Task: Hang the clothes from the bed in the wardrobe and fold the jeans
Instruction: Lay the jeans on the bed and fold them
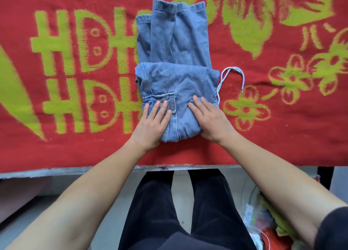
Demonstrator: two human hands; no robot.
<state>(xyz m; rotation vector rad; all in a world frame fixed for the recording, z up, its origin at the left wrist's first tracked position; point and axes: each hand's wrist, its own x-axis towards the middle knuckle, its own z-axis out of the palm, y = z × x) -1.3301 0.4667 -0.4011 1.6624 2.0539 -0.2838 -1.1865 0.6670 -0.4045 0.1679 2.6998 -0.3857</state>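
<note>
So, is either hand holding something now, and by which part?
Nothing is held: the left hand and right hand press flat on the folded jeans.

Jeans [175, 80]: mid-blue washed denim, paler along creases and seams, with lighter stitching on hems and pocket flap; drawstring [233, 68] pale blue with a whitish tip. Blanket [75, 151]: saturated red ground with yellow-green woven figures. These are blocky character-like shapes holding small red dots and rings at left, petalled flower outlines at right, and large leaf or petal forms streaked orange-red at top. Trousers [156, 212] and sleeve [333, 229] black; floor [180, 185] pale grey; heap [267, 229] at lower right mixed yellow-green, red and white.
</note>
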